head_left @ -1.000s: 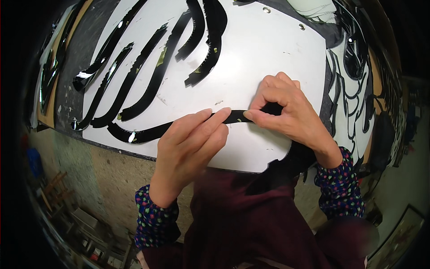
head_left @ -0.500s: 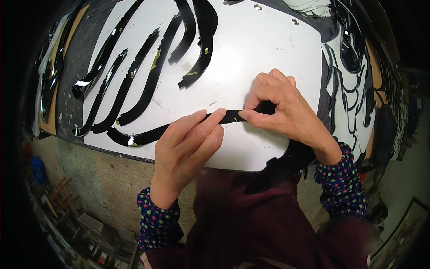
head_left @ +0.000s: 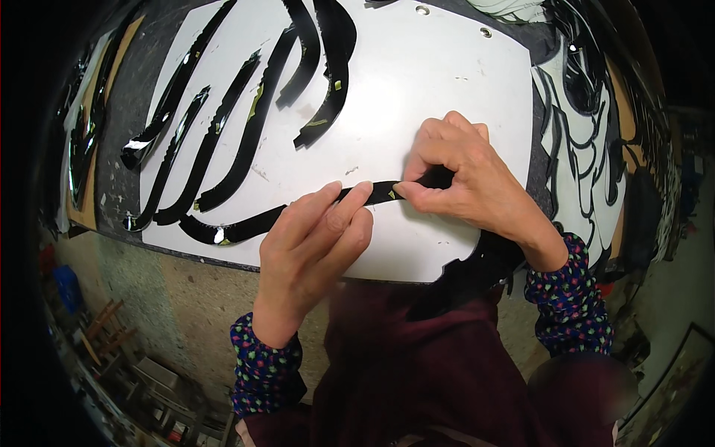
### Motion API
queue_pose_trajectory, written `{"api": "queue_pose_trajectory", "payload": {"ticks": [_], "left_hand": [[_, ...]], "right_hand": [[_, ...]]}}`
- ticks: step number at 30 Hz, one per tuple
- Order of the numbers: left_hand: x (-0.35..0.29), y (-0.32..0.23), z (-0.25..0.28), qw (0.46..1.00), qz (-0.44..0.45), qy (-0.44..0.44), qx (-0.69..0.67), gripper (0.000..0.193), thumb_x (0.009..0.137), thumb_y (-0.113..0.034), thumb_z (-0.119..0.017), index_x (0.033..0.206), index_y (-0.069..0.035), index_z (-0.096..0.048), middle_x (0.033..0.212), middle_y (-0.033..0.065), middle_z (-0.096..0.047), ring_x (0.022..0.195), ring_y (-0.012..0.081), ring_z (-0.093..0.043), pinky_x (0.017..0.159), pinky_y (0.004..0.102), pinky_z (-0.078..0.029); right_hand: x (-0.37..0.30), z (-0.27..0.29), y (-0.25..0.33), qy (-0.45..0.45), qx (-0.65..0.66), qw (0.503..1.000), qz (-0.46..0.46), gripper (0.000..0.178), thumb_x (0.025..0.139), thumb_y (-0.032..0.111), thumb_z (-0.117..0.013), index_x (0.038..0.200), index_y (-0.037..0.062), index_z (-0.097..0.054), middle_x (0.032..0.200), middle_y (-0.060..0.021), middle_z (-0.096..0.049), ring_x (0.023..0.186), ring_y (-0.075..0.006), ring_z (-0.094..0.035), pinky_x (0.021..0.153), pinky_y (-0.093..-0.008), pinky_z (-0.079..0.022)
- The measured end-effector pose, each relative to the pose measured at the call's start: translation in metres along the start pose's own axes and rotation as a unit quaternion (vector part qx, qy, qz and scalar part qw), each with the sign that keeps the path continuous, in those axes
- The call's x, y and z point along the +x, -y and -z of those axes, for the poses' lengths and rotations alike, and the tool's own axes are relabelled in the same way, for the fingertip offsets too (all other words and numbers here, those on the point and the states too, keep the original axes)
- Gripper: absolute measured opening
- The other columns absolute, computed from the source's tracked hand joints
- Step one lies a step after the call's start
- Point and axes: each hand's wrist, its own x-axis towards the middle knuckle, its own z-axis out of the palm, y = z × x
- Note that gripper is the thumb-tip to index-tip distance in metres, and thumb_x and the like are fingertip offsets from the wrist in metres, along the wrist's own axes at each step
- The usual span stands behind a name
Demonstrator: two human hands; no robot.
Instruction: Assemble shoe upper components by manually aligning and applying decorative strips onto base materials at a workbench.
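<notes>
Centrally, the left hand (head_left: 302,253), its closure unclear, lies across a curved black strip (head_left: 253,226), probably best kept flat and steady while the right hand (head_left: 465,170) pinches it.

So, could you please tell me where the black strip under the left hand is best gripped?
Probably just beyond the left hand, on the left: pinch the black strip across its narrow width from the near side, where bare white board borders it; its curved left end lies close to the other strips.
</notes>
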Motion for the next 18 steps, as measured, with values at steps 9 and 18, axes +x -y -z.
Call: {"api": "queue_pose_trajectory", "payload": {"ticks": [9,18], "left_hand": [[-0.0055,0.0033,-0.001,0.997,0.043,-0.019,-0.066,0.018,0.076,-0.001,-0.066,0.093,-0.008,-0.065,0.112,0.0038,-0.068,0.105,0.0217,-0.064,0.081,0.0313,-0.058],[0.0014,0.0014,-0.0013,0.994,0.053,-0.011,-0.09,0.015,0.077,-0.002,-0.066,0.09,-0.009,-0.063,0.121,-0.0003,-0.066,0.102,0.0186,-0.062,0.08,0.029,-0.053]], "right_hand": [[0.0,-0.0013,0.0002,-0.001,-0.005,1.0,-0.004,0.015,0.075,0.018,-0.073,0.073,0.0131,-0.06,0.079,0.0038,-0.052,0.082,-0.015,-0.045,0.083,-0.0315,-0.03],[-0.0003,-0.0027,-0.0017,-0.008,0.008,1.0,0.002,0.015,0.075,0.019,-0.073,0.074,0.0124,-0.06,0.08,0.0035,-0.052,0.083,-0.0157,-0.045,0.083,-0.0317,-0.03]]}}
